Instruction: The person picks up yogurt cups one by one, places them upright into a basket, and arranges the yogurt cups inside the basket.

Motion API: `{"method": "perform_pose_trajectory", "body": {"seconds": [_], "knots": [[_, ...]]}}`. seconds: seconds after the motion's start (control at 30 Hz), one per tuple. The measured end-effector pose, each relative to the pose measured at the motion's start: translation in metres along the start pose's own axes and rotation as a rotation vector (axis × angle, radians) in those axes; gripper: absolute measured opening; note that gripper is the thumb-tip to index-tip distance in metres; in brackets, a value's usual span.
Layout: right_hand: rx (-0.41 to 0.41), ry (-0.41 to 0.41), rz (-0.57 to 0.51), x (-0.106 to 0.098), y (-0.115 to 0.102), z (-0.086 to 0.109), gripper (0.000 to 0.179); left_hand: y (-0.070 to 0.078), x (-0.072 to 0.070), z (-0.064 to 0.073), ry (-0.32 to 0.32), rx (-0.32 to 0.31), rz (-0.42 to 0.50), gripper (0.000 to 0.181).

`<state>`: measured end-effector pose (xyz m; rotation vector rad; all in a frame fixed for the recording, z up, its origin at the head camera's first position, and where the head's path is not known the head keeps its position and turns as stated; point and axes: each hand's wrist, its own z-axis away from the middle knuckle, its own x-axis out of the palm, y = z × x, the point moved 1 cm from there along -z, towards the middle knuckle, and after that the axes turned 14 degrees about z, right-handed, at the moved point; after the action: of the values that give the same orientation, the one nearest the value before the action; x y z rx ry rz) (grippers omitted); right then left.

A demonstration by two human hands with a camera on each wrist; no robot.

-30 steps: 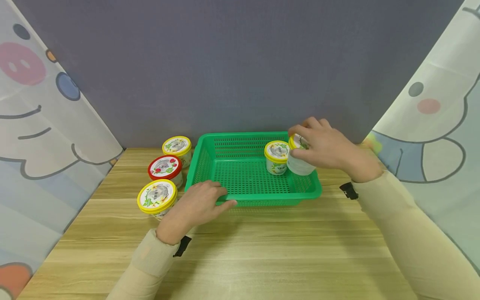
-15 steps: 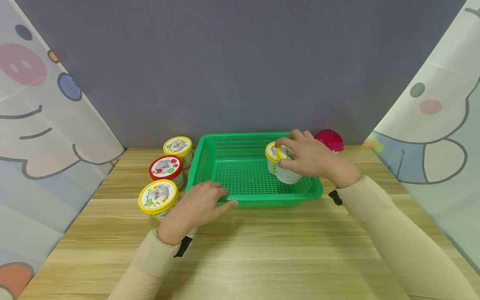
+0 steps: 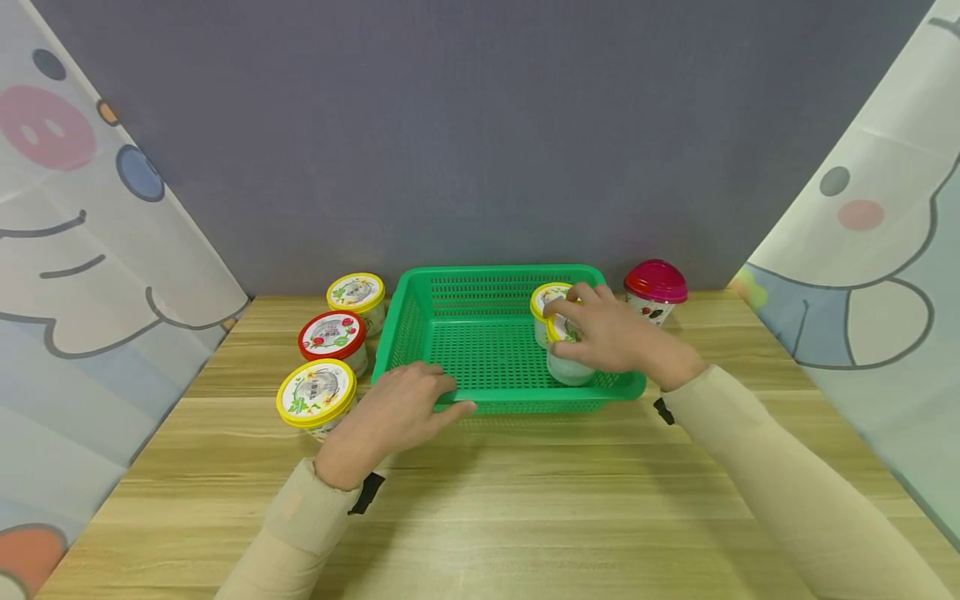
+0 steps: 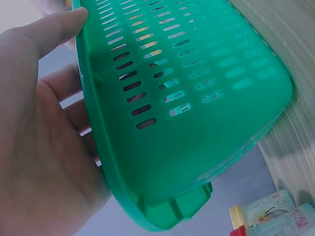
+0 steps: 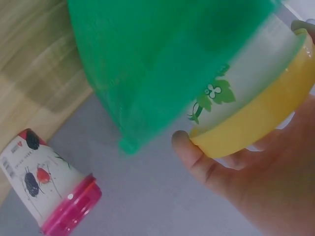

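Observation:
In the head view my right hand (image 3: 611,333) grips a small tub (image 3: 567,372) by its yellow lid (image 5: 261,115), fingers and thumb around the rim. This tub is upright inside the right part of a green plastic basket (image 3: 517,394); whether its base touches the floor of the basket, I cannot tell. Just behind it, partly hidden, stands another yellow-lidded tub (image 3: 542,321). My left hand (image 3: 393,412) holds the basket's front-left rim, the thumb outside and the fingers reaching over it, as the left wrist view shows.
Left of the basket stand a yellow-lidded tub (image 3: 356,292), a red-lidded tub (image 3: 332,336) and a larger yellow-lidded tub (image 3: 316,393). A cup with a domed magenta lid (image 3: 656,283) is at the back right. A grey panel (image 3: 480,133) closes off the table's back.
My right hand has carried the yellow-lidded tub left, toward me and lower in the basket, uncovering the magenta-lidded cup behind. The left hand keeps its place on the rim.

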<state>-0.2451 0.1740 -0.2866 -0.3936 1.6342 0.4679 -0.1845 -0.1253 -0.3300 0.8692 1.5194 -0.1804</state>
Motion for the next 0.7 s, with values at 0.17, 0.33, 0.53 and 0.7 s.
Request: {"method": "perform_pose_trajectory", "body": {"seconds": [0.17, 0.33, 0.53, 0.7], "knots": [[-0.01, -0.01, 0.008, 0.007, -0.002, 0.0, 0.048, 0.0, 0.0, 0.0, -0.003, -0.001, -0.001, 0.035], [-0.025, -0.015, -0.009, 0.013, -0.004, 0.001, 0.047, 0.0, 0.0, 0.0, 0.0, 0.001, 0.0, 0.036], [-0.039, -0.031, -0.013, 0.019, -0.006, 0.001, 0.048, 0.0, 0.0, 0.001, 0.005, 0.003, 0.003, 0.035], [-0.065, -0.02, -0.004, 0.024, -0.007, 0.001, 0.047, 0.0, 0.0, 0.001, -0.002, -0.005, 0.003, 0.036]]}}
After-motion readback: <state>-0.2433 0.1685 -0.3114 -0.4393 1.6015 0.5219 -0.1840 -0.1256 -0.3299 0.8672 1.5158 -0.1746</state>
